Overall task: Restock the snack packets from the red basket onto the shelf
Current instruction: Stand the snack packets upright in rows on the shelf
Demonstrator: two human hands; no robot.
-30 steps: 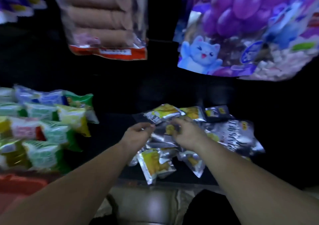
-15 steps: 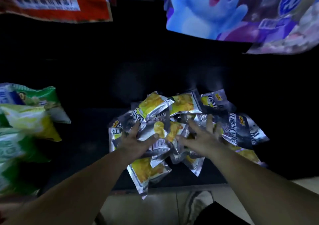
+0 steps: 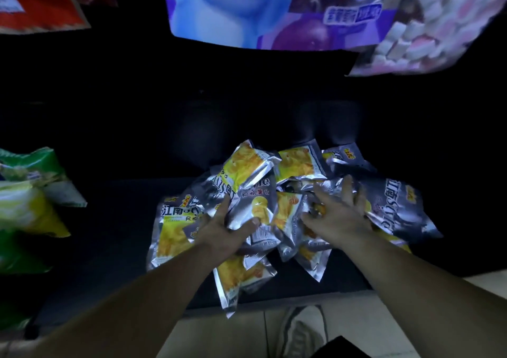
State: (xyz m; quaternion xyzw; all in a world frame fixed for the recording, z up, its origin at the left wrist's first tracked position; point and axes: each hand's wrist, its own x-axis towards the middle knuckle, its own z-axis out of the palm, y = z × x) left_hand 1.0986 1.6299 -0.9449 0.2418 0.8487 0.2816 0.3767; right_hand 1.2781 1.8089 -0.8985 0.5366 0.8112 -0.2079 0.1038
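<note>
Many silver-and-yellow snack packets lie piled at the front edge of the dark shelf, with one corner overhanging that edge. The left hand and the right hand rest on them with fingers spread flat, grasping nothing. The packets are judged to be light, air-filled, slick and crushable. Take each by its sealed end seam, not its middle.

Both forearms outstretched, left hand and right hand palm-down, fingers splayed and straight.
</note>
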